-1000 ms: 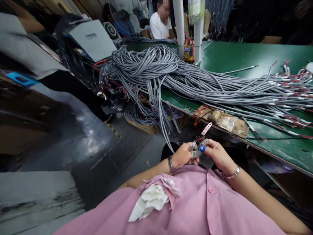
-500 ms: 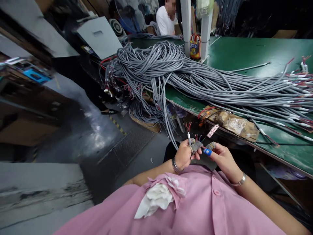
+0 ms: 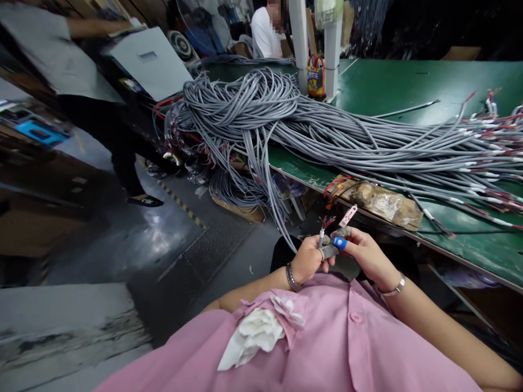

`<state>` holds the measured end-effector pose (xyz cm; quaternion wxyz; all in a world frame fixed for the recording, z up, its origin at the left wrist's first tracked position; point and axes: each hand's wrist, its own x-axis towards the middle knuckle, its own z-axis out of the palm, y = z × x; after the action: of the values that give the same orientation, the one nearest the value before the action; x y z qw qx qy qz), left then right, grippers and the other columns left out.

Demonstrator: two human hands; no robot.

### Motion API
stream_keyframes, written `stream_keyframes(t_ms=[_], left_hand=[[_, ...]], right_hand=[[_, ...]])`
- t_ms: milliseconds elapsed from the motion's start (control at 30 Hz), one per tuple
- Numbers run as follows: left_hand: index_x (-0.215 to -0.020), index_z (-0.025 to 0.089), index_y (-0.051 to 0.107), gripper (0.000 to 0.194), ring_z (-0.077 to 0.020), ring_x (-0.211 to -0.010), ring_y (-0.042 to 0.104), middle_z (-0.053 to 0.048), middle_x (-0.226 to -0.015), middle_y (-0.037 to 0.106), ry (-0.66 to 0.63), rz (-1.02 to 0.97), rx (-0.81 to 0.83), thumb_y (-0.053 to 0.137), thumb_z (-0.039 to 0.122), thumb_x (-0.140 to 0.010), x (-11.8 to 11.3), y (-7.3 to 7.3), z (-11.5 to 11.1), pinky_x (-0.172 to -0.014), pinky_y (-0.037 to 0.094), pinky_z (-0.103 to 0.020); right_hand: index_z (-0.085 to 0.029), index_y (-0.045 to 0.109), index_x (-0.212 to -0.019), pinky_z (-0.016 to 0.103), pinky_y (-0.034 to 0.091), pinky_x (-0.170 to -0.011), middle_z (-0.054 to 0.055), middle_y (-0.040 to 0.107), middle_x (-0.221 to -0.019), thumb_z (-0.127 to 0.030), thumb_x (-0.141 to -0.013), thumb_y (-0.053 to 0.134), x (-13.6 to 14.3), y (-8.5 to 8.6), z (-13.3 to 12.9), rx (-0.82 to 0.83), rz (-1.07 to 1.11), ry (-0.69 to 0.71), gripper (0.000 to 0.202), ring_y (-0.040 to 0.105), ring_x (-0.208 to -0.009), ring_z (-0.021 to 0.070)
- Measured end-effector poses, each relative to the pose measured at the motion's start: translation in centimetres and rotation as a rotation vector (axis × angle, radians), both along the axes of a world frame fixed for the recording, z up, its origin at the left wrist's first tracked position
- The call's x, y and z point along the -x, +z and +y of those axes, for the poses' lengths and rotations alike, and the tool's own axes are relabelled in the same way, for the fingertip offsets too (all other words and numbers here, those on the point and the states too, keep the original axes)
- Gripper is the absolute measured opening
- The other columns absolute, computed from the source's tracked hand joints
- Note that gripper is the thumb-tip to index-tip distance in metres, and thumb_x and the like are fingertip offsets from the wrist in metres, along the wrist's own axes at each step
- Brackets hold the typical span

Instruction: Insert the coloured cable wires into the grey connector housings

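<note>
My left hand [image 3: 309, 259], its finger and thumb wrapped in grey tape, is closed on the end of a grey cable [image 3: 321, 239]. The cable end points up, with a white sleeve and thin red and dark wires [image 3: 327, 222] fanning out above it. My right hand [image 3: 365, 256] has blue tape on the thumb and grey tape on a finger. Its fingertips are pinched together against the left fingertips, at the thin wires, which are mostly hidden there. Just beyond the hands, a pink tag-like strip [image 3: 348, 215] sticks out near the table edge.
A heap of grey cables [image 3: 245, 100] lies across the green table [image 3: 400, 81], with stripped ends at the right. A taped cardboard piece [image 3: 378, 204] lies at the front edge. One person [image 3: 87, 71] stands at the left by a white box [image 3: 149, 60]; another [image 3: 263, 32] sits behind.
My right hand has come in against the left fingertips, and the gap between them has closed. The view has shifted slightly right. The standing person's arm and foot show more fully.
</note>
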<state>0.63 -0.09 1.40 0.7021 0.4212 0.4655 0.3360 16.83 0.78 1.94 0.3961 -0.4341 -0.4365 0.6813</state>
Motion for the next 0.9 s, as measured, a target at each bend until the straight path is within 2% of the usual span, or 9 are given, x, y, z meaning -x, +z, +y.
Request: stream_keyframes(t_ms=[133, 433, 600, 667, 800, 900], left_hand=[[-0.064, 0.013, 0.053, 0.040, -0.0062, -0.033, 0.045, 0.000, -0.052, 0.058, -0.002, 0.002, 0.014, 0.070, 0.050, -0.070, 0.0, -0.2, -0.1, -0.035, 0.025, -0.019], [-0.065, 0.012, 0.055, 0.040, -0.0060, -0.034, 0.046, -0.001, -0.053, 0.058, 0.066, -0.046, -0.022, 0.065, 0.050, -0.075, -0.1, -0.3, 0.1, -0.034, 0.023, -0.018], [-0.066, 0.012, 0.054, 0.036, -0.0053, -0.032, 0.043, 0.001, -0.051, 0.057, 0.043, -0.047, 0.015, 0.069, 0.045, -0.072, 0.5, 0.2, 0.3, -0.032, 0.020, -0.018], [-0.067, 0.013, 0.053, 0.034, -0.0053, -0.031, 0.043, 0.001, -0.051, 0.057, 0.005, -0.076, 0.048, 0.071, 0.041, -0.071, 0.9, 0.5, 0.6, -0.032, 0.021, -0.017], [-0.071, 0.013, 0.054, 0.032, -0.0053, -0.031, 0.043, 0.002, -0.051, 0.058, -0.102, -0.150, 0.105, 0.073, 0.039, -0.070, 1.5, 1.2, 1.3, -0.030, 0.022, -0.017], [-0.073, 0.013, 0.054, 0.034, -0.0050, -0.030, 0.042, 0.002, -0.050, 0.057, -0.170, -0.191, 0.126, 0.074, 0.040, -0.069, 1.3, 1.7, 2.0, -0.029, 0.022, -0.016]], right_hand=[[-0.017, 0.063, -0.081, 0.027, 0.042, -0.063, 0.001, 0.064, -0.072, -0.040, -0.074, 0.072, 0.3, -0.6, -0.1, 0.007, -0.003, -0.037, 0.025, 0.055, -0.064, 0.0127], [-0.019, 0.061, -0.075, 0.024, 0.036, -0.056, -0.002, 0.058, -0.068, -0.039, -0.076, 0.070, 0.9, -1.2, -0.8, 0.007, -0.060, -0.223, 0.022, 0.047, -0.060, 0.0104], [-0.020, 0.060, -0.073, 0.023, 0.037, -0.053, -0.005, 0.048, -0.060, -0.032, -0.075, 0.072, -0.2, -1.5, -0.2, 0.134, 0.182, -0.383, 0.017, 0.040, -0.053, 0.0084], [-0.020, 0.062, -0.076, 0.023, 0.039, -0.054, -0.004, 0.050, -0.064, -0.036, -0.076, 0.070, -1.1, -1.9, 0.3, 0.169, 0.281, -0.411, 0.017, 0.039, -0.053, 0.0080], [-0.019, 0.067, -0.085, 0.024, 0.044, -0.056, 0.002, 0.060, -0.077, -0.054, -0.082, 0.058, -2.2, -2.4, 1.4, 0.226, 0.343, -0.308, 0.036, 0.047, -0.058, 0.0099], [-0.019, 0.067, -0.088, 0.025, 0.046, -0.058, 0.004, 0.063, -0.084, -0.059, -0.083, 0.055, -1.9, -2.1, 2.3, 0.212, 0.358, -0.170, 0.042, 0.052, -0.062, 0.0114]])
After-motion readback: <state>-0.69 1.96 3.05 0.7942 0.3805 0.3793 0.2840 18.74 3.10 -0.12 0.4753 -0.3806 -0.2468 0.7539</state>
